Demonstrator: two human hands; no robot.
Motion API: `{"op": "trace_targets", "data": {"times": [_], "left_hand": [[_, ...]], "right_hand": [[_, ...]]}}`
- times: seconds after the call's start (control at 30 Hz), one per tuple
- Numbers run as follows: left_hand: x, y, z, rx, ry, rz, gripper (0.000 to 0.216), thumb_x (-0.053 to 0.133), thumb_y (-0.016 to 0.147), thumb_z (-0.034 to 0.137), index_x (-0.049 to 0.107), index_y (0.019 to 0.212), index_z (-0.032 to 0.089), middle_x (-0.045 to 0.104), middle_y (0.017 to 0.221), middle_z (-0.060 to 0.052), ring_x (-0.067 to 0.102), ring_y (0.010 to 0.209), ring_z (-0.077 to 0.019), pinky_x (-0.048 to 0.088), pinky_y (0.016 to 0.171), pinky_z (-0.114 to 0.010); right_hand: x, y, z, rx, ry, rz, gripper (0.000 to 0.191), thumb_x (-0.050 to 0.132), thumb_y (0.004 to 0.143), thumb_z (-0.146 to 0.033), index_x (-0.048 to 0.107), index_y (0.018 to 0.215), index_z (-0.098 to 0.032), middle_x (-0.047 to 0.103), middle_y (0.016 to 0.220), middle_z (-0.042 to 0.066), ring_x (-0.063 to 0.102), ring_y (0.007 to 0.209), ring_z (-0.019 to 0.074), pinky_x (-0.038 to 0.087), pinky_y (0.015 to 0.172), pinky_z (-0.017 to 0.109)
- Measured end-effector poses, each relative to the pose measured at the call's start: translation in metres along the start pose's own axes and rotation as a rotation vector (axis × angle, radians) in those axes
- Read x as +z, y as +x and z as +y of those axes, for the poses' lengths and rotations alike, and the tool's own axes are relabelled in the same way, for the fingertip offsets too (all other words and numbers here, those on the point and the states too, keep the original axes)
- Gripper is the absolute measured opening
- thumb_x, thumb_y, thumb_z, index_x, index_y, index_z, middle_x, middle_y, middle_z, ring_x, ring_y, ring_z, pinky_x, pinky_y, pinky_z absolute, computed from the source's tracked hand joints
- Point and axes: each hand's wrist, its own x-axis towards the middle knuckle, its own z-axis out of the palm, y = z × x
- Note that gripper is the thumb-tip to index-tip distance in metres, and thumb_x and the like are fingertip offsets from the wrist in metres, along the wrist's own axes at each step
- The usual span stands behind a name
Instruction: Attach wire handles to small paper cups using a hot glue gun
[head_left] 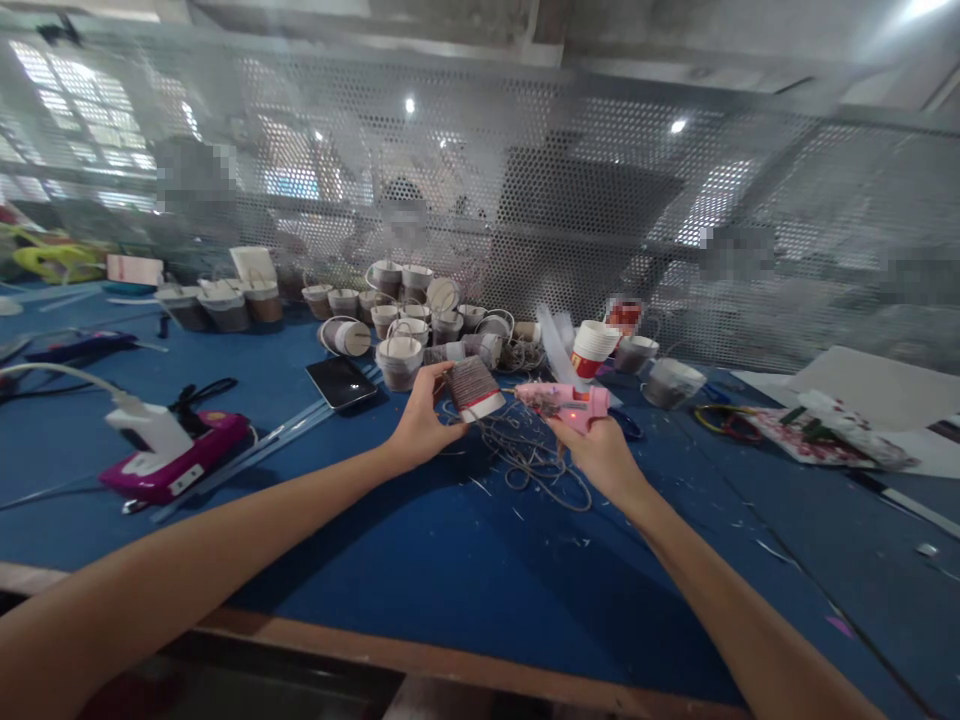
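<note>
My left hand [421, 420] grips a paper cup wrapped in brown twine [472, 386], held on its side above the blue table [420, 570]. My right hand [600, 450] is closed round a pink glue gun [568, 402] whose nozzle points left toward the cup; a small red light glows on it. Loose twine [529, 455] trails from the cup and lies in a tangle on the table between my hands.
A heap of twine-wrapped cups with handles [409, 320] stands behind. A stack of paper cups [592, 350], a phone [341, 381], a magenta power strip with a white plug [169, 455], scissors [202, 393] and papers [832, 425] lie around. A perforated metal screen [570, 190] closes the back.
</note>
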Motion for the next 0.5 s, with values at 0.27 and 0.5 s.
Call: {"op": "trace_targets", "data": {"times": [0.27, 0.5], "left_hand": [[-0.001, -0.002, 0.003, -0.023, -0.042, -0.044, 0.075, 0.073, 0.061, 0.019, 0.034, 0.125, 0.023, 0.047, 0.124, -0.011, 0.050, 0.121, -0.0279, 0.041, 0.105, -0.053], [-0.003, -0.002, 0.005, 0.002, 0.051, -0.056, 0.076, 0.071, 0.064, 0.019, 0.037, 0.132, 0.026, 0.041, 0.130, -0.011, 0.047, 0.121, -0.0274, 0.043, 0.103, -0.049]], "right_hand": [[-0.005, 0.002, 0.004, 0.081, -0.332, 0.135, 0.028, 0.051, 0.080, -0.040, 0.056, 0.062, -0.019, 0.058, 0.059, 0.005, 0.059, 0.062, 0.0223, 0.044, 0.062, 0.033], [-0.014, 0.004, 0.015, 0.431, -0.868, 0.298, 0.055, 0.058, 0.077, -0.025, 0.041, 0.121, 0.002, 0.047, 0.116, 0.031, 0.054, 0.106, 0.0411, 0.046, 0.079, 0.046]]}}
